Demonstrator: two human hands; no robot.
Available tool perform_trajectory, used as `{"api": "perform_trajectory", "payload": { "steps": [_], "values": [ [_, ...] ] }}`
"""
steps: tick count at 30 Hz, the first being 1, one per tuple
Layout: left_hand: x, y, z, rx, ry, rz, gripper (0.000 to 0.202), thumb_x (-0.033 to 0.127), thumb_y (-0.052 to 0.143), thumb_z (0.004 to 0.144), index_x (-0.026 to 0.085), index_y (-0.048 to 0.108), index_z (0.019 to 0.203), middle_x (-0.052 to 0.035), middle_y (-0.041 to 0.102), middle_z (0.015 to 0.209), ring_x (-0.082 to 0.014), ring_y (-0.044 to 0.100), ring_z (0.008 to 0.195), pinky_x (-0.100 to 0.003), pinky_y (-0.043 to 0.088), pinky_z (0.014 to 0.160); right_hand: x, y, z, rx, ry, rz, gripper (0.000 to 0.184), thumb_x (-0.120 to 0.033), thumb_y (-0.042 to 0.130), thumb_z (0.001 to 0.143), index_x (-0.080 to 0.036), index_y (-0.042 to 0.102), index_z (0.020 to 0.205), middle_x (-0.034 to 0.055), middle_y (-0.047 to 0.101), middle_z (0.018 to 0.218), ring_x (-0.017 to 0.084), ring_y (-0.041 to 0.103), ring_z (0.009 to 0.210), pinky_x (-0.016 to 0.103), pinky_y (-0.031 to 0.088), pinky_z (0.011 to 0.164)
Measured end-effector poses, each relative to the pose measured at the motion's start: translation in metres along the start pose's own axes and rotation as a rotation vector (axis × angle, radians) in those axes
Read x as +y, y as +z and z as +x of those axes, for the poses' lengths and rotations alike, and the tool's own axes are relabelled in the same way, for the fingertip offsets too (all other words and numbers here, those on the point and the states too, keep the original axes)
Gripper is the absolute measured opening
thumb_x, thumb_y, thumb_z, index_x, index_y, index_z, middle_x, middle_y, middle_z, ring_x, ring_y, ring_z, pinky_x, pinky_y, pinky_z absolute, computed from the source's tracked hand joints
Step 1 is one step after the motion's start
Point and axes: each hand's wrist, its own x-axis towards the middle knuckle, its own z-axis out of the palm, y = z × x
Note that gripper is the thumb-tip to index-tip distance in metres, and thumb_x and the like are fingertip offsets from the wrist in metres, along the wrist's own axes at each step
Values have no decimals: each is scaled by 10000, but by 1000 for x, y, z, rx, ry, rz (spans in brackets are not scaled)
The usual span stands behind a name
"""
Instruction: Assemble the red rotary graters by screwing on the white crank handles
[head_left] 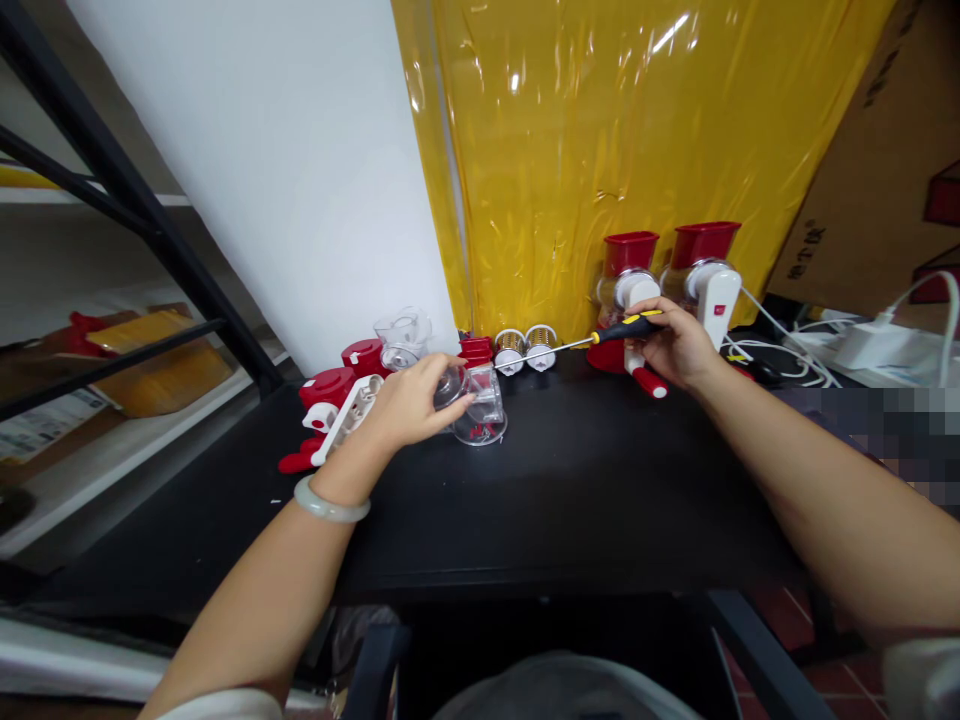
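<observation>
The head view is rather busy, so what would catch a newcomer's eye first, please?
Probably the glossy yellow sheet hanging behind the black table. Two red-topped machines stand before it, on the right. Over the table, the right hand points a screwdriver at the clear plastic part in the left hand.

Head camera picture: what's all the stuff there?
Flat tabletop: one, black, centre
Plastic housing: one, clear, tabletop middle
Long screwdriver: one, black and yellow, centre right
Hoppered plastic machines: two, red and white, back right
Holed metal drums: two, metallic and white, back
Round plastic parts: two, red, left
Plastic pieces: count unclear, clear, back left
Long plastic piece: one, white, left
Plastic sheeting: count unclear, yellow, back
Cardboard box: one, brown, right
Cables: several, white, right
Shelf frame: one, black, left
Bangle: one, pale, lower left
Left hand: one, bare, holding housing
Right hand: one, bare, holding screwdriver
</observation>
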Motion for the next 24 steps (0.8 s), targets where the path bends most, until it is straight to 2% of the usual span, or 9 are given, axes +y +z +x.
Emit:
{"api": "perform_trajectory", "payload": {
  "steps": [4, 6, 9, 15, 18, 20, 22, 24],
  "values": [
    [-1, 1, -1, 55, 23, 54, 450, 507, 555, 905, 205, 568, 1238, -102, 708, 1153, -253, 701, 935, -365, 532, 738, 8, -7, 4, 56, 18, -201, 451, -703, 548, 837, -260, 593, 760, 26, 557, 562, 177, 508, 474, 333, 419, 450],
    [-2, 1, -1, 76, 32, 66, 454, 504, 555, 906, 200, 567, 1243, -109, 702, 1171, -257, 700, 966, -364, 534, 747, 12, -10, 6, 44, 18, -292, 492, -757, 564, 813, -267, 593, 767, -2, 489, 482, 163, 437, 406, 326, 367, 413],
    [-3, 1, -1, 80, 28, 82, 464, 504, 558, 904, 194, 567, 1250, -110, 699, 1181, -261, 700, 968, -367, 536, 745, 13, -10, 7, 23, 12, -271, 405, -675, 661, 790, -277, 591, 760, -14, 485, 510, 147, 424, 418, 310, 353, 408],
    [-2, 1, -1, 88, 25, 89, 466, 506, 560, 901, 195, 570, 1247, -107, 702, 1189, -262, 700, 970, -367, 538, 750, 4, 2, 1, 29, 49, -14, 99, -312, 697, 740, -258, 624, 779, 12, 619, 771, 141, 549, 606, 294, 468, 521],
    [-2, 1, -1, 95, 32, 89, 465, 499, 561, 901, 191, 571, 1248, -110, 705, 1181, -261, 702, 961, -371, 538, 753, 1, 3, -2, -8, 35, 27, 101, -266, 675, 711, -256, 639, 805, 17, 647, 827, 156, 599, 675, 303, 519, 573],
    [-2, 1, -1, 103, 32, 86, 462, 494, 561, 903, 193, 570, 1253, -112, 703, 1189, -264, 701, 977, -377, 541, 769, 1, 0, -2, -24, 12, -4, 118, -353, 673, 753, -254, 630, 801, 30, 660, 825, 177, 621, 689, 320, 537, 576],
    [-3, 1, -1, 104, 26, 83, 461, 493, 564, 901, 199, 568, 1256, -114, 700, 1200, -268, 698, 995, -381, 543, 782, 4, -3, -1, -8, 22, -85, 271, -518, 638, 817, -248, 620, 790, 39, 636, 715, 182, 601, 605, 318, 507, 508],
    [-3, 1, -1, 103, 22, 81, 464, 492, 568, 900, 199, 568, 1259, -116, 700, 1200, -270, 698, 995, -385, 543, 783, 7, -5, 1, 4, 40, -189, 404, -645, 606, 836, -244, 621, 788, 17, 559, 573, 159, 520, 478, 298, 435, 435]
  ]
}}
